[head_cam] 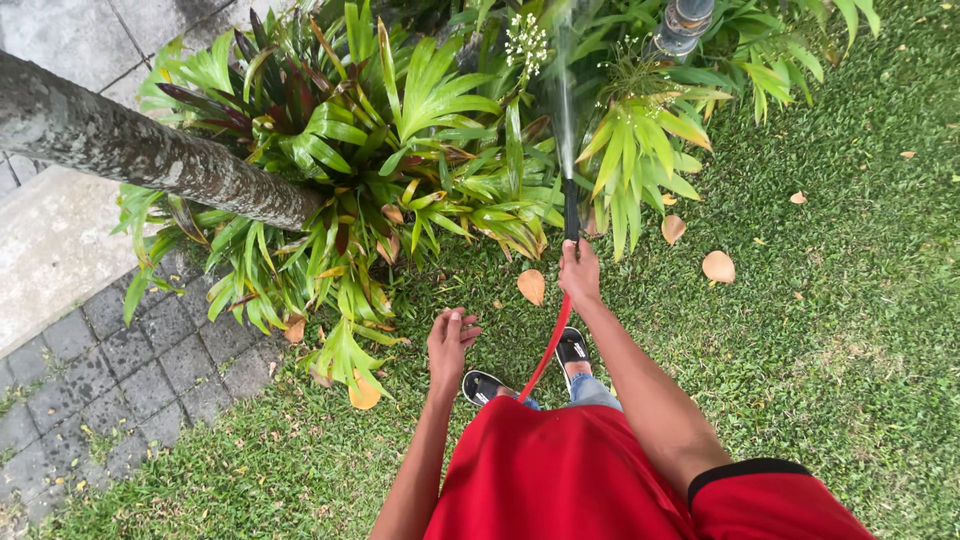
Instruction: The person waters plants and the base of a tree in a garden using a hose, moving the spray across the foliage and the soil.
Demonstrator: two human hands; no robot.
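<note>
My right hand (579, 274) grips a red garden hose (547, 348) with a black nozzle (571, 209). A thin jet of water (564, 110) shoots from the nozzle up into the green leafy plants (420, 150). My left hand (449, 341) hangs free beside me over the grass, fingers loosely curled, holding nothing. The hose runs down between my feet in dark sandals (484, 386).
A grey tree trunk (140, 152) slants in from the left into the plant bed. Grey paving stones (130, 370) lie at the lower left. Grass (830, 330) with dry fallen leaves (718, 266) spreads to the right. A grey post base (682, 25) stands at the top.
</note>
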